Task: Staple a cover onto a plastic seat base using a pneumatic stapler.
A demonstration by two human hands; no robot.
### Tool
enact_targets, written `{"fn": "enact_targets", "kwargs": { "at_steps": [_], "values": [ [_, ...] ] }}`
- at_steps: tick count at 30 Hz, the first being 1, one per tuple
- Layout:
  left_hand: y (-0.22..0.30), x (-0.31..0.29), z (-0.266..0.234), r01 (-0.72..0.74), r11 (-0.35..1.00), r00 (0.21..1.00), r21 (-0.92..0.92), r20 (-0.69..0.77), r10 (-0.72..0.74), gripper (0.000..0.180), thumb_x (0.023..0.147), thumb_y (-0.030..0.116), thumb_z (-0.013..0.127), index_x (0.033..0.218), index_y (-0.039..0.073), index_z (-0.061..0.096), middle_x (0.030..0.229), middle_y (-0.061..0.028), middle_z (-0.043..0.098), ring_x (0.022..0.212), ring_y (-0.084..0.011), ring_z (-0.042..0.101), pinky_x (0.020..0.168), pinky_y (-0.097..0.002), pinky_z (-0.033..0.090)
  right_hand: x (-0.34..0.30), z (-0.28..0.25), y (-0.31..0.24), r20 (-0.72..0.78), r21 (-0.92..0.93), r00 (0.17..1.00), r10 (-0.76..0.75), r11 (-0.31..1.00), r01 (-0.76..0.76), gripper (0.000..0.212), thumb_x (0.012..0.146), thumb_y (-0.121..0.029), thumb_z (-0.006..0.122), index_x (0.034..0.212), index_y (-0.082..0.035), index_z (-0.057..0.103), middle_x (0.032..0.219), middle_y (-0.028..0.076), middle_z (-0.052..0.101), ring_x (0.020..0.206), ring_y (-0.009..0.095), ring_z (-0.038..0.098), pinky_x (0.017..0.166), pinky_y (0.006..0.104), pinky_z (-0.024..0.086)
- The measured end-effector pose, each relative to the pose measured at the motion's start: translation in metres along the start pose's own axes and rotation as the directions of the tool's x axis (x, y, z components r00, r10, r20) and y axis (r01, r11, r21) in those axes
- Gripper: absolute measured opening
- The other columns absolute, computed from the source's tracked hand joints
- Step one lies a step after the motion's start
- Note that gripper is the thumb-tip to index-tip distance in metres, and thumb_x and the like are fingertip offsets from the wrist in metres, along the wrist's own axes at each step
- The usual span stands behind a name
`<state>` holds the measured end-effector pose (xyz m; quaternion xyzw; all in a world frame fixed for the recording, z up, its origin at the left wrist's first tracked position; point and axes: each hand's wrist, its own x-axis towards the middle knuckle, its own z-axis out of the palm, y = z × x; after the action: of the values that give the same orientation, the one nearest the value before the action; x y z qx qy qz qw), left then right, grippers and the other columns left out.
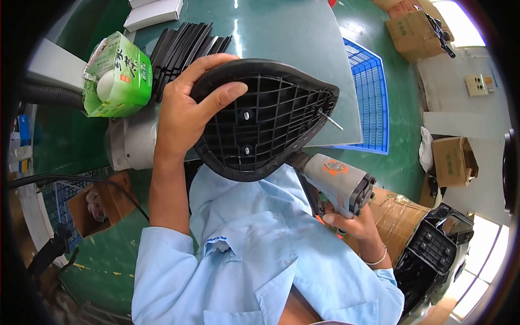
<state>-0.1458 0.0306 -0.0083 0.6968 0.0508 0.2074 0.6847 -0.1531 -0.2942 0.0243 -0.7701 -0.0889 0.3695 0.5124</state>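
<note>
In the head view, the black seat (pixel 266 120) is in the middle of the frame, ribbed underside showing. The left hand (pixel 184 108) has its fingers gripping the upper left rim, likely to hold it steady. Lower right of the middle, the right hand's (pixel 355 223) fingers grasp the grey tool (pixel 337 183), perhaps so its nose meets the rim; I cannot tell if they touch.

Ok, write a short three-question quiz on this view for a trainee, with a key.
1. Which hand grips the black ribbed shell?
2. True or false: the right hand holds the grey tool.
3. In the picture, the blue crate is: A, left of the table; B, right of it; C, on top of it.

Key: 1, the left hand; 2, true; 3, B.
</note>
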Motion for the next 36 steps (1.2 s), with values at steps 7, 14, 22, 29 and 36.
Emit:
{"fn": "enact_targets", "kwargs": {
  "at_steps": [7, 14, 22, 29, 36],
  "values": [
    [0.001, -0.001, 0.001, -0.007, 1.0, 1.0, 0.018, -0.018, 0.007, 0.032, 0.076, 0.018, 0.072, 0.102, 0.003, 0.062, 0.088, -0.0021, 0.064, 0.081, -0.0086, 0.059, 0.076, -0.0217, 0.046, 0.005, 0.002, -0.013, 0.116, -0.207, 0.992, 0.051, 0.978, -0.026, 0.037, 0.068, -0.008, 0.072, 0.099, 0.001, 0.055, 0.081, 0.005, 0.058, 0.073, 0.013, 0.052, 0.066, 0.0269, 0.043],
    [-0.002, 0.012, 0.01, -0.028, 1.0, 0.973, -0.015, -0.229, 0.023, 0.033, 0.078, 0.023, 0.071, 0.101, 0.0, 0.062, 0.088, -0.0018, 0.064, 0.081, -0.0079, 0.058, 0.075, -0.0212, 0.045, -0.002, 0.002, -0.01, -0.067, -0.032, 0.995, -0.07, 0.997, 0.068, 0.021, 0.068, -0.008, 0.071, 0.08, -0.001, 0.057, 0.076, 0.003, 0.057, 0.069, 0.013, 0.052, 0.064, 0.0273, 0.043],
    [0.001, 0.037, 0.041, -0.16, 0.971, 0.98, 0.178, -0.091, 0.179, 0.035, 0.077, 0.026, 0.071, 0.102, 0.004, 0.062, 0.08, -0.0083, 0.066, 0.071, -0.0129, 0.063, 0.067, -0.0236, 0.048, 0.006, -0.016, 0.013, -0.131, -0.158, 0.978, -0.162, 0.977, 0.141, 0.05, 0.066, -0.004, 0.066, 0.112, 0.003, 0.048, 0.076, 0.005, 0.055, 0.058, 0.01, 0.051, 0.051, 0.0241, 0.042],
    [-0.003, 0.04, 0.039, -0.162, 0.969, 0.979, 0.187, -0.094, 0.182, 0.037, 0.076, 0.028, 0.071, 0.102, 0.004, 0.062, 0.08, -0.0087, 0.067, 0.072, -0.0145, 0.064, 0.067, -0.0249, 0.049, 0.02, -0.013, -0.003, -0.115, -0.069, 0.991, -0.063, 0.996, 0.056, 0.051, 0.066, -0.004, 0.066, 0.113, 0.003, 0.047, 0.076, 0.004, 0.055, 0.056, 0.008, 0.049, 0.05, 0.0224, 0.04],
    [-0.004, 0.041, 0.039, -0.168, 0.968, 0.977, 0.188, -0.096, 0.189, 0.036, 0.076, 0.027, 0.071, 0.102, 0.004, 0.062, 0.082, -0.0088, 0.067, 0.072, -0.0152, 0.064, 0.067, -0.0256, 0.049, 0.032, -0.013, -0.017, -0.059, -0.146, 0.997, -0.05, 0.988, 0.041, 0.038, 0.069, -0.007, 0.067, 0.103, 0.003, 0.053, 0.08, 0.006, 0.058, 0.068, 0.011, 0.052, 0.062, 0.0254, 0.042]
  ]
}}
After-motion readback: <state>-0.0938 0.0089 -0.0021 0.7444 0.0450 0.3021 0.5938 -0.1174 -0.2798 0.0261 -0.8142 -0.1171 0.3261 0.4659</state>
